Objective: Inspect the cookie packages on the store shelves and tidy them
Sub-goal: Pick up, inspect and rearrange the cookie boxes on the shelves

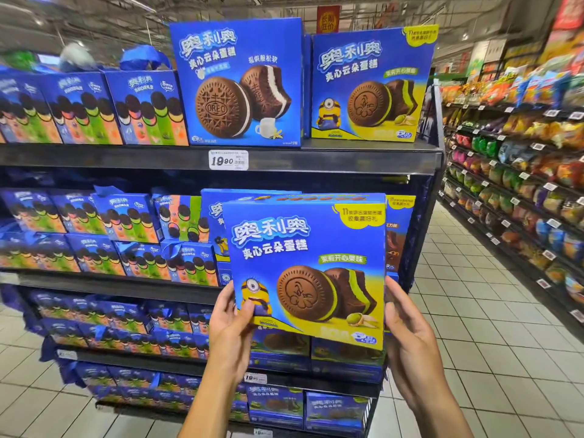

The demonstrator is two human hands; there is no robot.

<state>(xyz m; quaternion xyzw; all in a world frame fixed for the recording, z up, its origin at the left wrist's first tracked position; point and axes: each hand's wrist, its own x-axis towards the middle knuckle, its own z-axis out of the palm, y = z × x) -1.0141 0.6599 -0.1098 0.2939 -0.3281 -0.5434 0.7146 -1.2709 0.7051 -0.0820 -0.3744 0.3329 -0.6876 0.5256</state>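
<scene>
The held cookie box (308,267) sits at about five o'clock from the middle of the view, lifted in front of the second shelf (110,284), its printed face toward the camera. It looks like stiff, light cardboard with a glossy, possibly slick skin; corners would likely dent, so the side edges low down seem the sound place to hold. Blue above, yellow below, it shows a brown sandwich cake with green filling and a yellow cartoon figure. The left hand (232,324) grips its seven o'clock corner, thumb on the front. The right hand (407,327) holds the five o'clock edge, fingers curled behind. At twelve o'clock, a matching box (369,86) stands on the top shelf (316,158).
</scene>
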